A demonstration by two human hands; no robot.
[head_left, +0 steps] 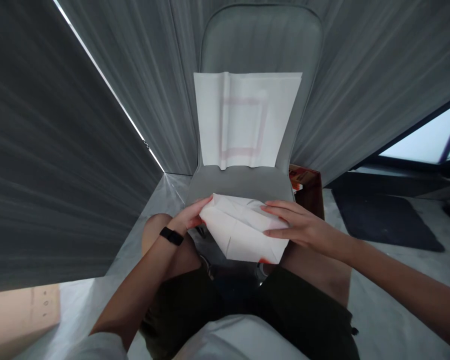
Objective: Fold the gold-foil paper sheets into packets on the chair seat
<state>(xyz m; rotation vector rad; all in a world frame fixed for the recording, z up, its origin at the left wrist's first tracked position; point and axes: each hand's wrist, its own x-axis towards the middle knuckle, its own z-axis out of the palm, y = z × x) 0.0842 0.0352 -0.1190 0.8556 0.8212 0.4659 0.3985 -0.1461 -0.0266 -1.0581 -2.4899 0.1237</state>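
A folded white paper bag (240, 232) with a red patch at its lower edge is above my knees, at the front of the grey chair seat. My left hand (195, 212) grips its left corner, fingers pressed on the edge, a black band on the wrist. On the right side of the bag lies my right hand (294, 222), its fingers spread over the top surface, thumb hidden. A flat white paper sheet or bag (247, 120) with a faint reddish rectangle leans against the chair back.
The grey chair (262, 42) stands between grey curtain-like walls. Behind its right side is an open red-brown box (311, 187). A dark mat (388, 220) lies on the floor at right, and a cardboard box (22, 315) sits at lower left.
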